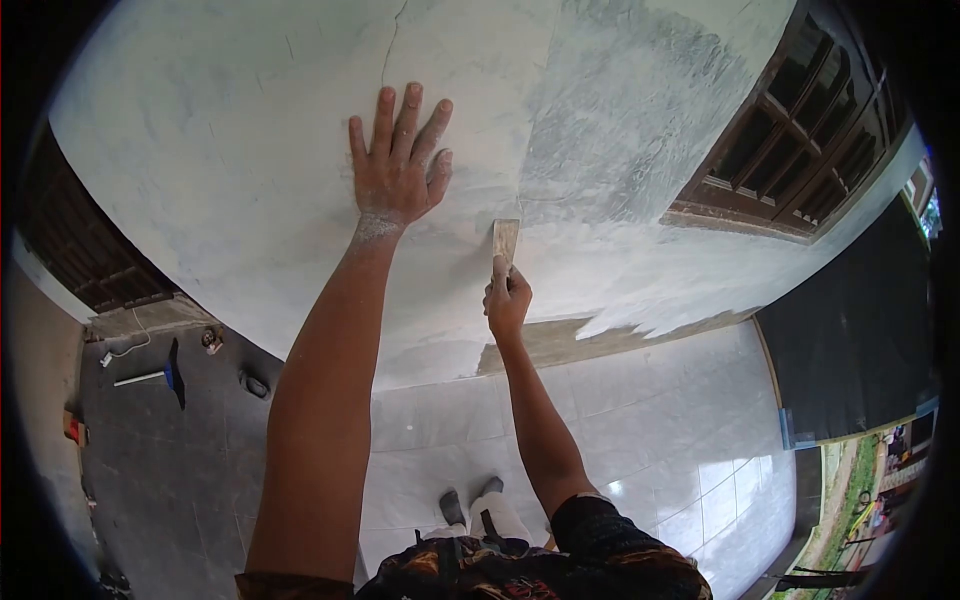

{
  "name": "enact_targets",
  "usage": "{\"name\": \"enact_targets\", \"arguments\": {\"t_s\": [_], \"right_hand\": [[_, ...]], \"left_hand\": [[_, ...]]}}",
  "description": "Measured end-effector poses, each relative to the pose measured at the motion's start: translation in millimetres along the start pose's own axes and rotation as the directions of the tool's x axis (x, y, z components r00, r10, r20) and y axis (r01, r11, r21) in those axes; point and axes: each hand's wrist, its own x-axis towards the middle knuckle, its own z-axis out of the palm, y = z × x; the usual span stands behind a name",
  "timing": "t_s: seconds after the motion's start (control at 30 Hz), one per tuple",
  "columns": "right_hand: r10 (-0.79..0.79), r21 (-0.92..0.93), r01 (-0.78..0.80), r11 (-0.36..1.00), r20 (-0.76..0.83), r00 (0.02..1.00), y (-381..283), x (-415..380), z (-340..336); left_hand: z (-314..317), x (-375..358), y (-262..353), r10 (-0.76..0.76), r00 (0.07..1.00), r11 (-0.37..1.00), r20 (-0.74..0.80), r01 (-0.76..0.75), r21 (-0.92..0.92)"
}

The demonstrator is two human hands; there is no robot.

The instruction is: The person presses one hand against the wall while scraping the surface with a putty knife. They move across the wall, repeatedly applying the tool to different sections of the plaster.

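My left hand (398, 165) lies flat on the pale plastered wall (270, 190), fingers spread and dusted with white powder. A thin crack runs upward just above its fingertips. Lower and to the right, my right hand (508, 298) is closed round a putty knife (506, 240), its blade pointing up and overlapping the wall. Above the blade, a grey, rougher patch (620, 110) of the wall meets the smoother white area along a nearly vertical line. Below my right hand, a bare brownish strip (560, 343) shows at the foot of the wall.
A brown wooden window (800, 120) is set in the wall at right, with another dark wooden frame (85, 235) at left. Glossy tiles (640, 410) cover the floor below. A squeegee-like tool (170, 375) and a sandal (254, 384) lie on the darker floor. A black sheet (850, 320) hangs at right.
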Motion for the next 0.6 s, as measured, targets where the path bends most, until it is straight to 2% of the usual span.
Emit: {"name": "enact_targets", "arguments": {"t_s": [0.07, 0.17, 0.3, 0.4, 0.47, 0.6], "right_hand": [[-0.067, -0.088, 0.065, 0.994, -0.023, 0.997, 5.8, 3.3, 0.3], [-0.097, -0.040, 0.096, 0.995, -0.032, 0.995, -15.6, 8.7, 6.4], [-0.088, -0.027, 0.087, 0.996, -0.030, 0.996, -4.7, 5.1, 4.5], [-0.051, -0.140, 0.044, 0.989, -0.046, 0.998, -3.4, 5.2, 2.2], [-0.117, -0.061, 0.116, 0.991, -0.011, 0.993, -14.0, 5.1, 5.6], [-0.039, -0.015, 0.039, 0.999, -0.012, 0.999, -9.4, 0.9, 6.2]], "left_hand": [[-1.2, 0.7, -0.4, -0.004, 1.000, 1.000, 0.004, 0.004, 0.002], [-0.5, 1.5, 0.0, -0.006, 1.000, 1.000, -0.001, 0.006, 0.000], [-2.0, 0.4, 1.5, -0.005, 1.000, 1.000, 0.000, 0.005, 0.005], [-2.5, 1.0, 1.9, -0.009, 1.000, 1.000, -0.007, 0.009, 0.002], [-1.5, 0.6, 1.9, -0.011, 1.000, 1.000, -0.006, 0.011, -0.002], [-1.1, 0.2, 1.5, -0.003, 1.000, 1.000, -0.010, 0.004, 0.013]]}}
